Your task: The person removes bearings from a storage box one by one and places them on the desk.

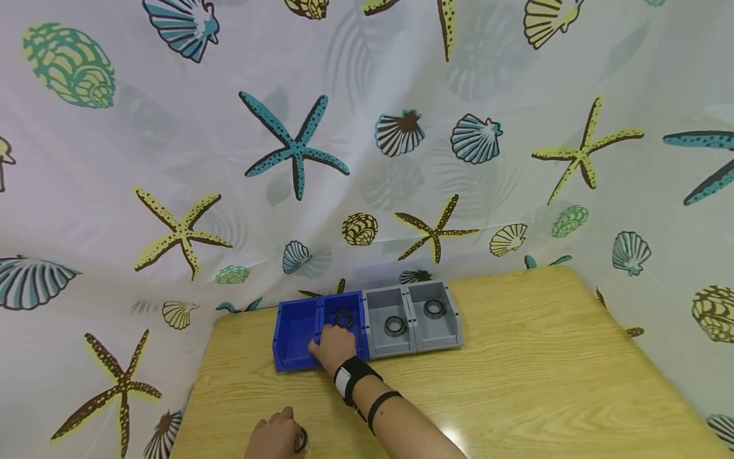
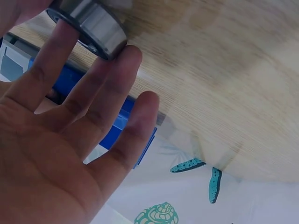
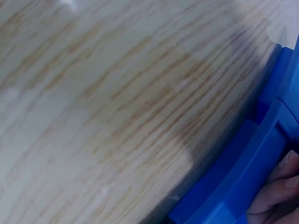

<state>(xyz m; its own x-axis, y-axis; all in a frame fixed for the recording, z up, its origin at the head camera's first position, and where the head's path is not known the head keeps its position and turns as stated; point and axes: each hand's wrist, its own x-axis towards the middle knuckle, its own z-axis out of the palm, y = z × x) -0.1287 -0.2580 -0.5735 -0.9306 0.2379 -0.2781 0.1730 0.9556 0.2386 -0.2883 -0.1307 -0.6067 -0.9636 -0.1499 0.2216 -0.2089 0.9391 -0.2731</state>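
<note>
My left hand (image 1: 275, 436) is low over the front of the table and holds a ball bearing (image 2: 91, 28). In the left wrist view one fingertip sits at its bore and the other fingers spread out beside it. My right hand (image 1: 335, 349) reaches over the front wall of the second blue bin (image 1: 361, 335), its fingers bent inside in the right wrist view. Just beyond those fingers another bearing (image 1: 343, 319) lies in that bin. The right fingertips are hidden, and I cannot tell whether they hold anything.
The leftmost blue bin (image 1: 297, 328) adjoins the second one. To the right, two grey bins (image 1: 381, 299) each hold one bearing (image 1: 395, 326). The row stands at the back of the wooden table (image 1: 516, 357), against a cloth (image 1: 355, 185) printed with shells and starfish.
</note>
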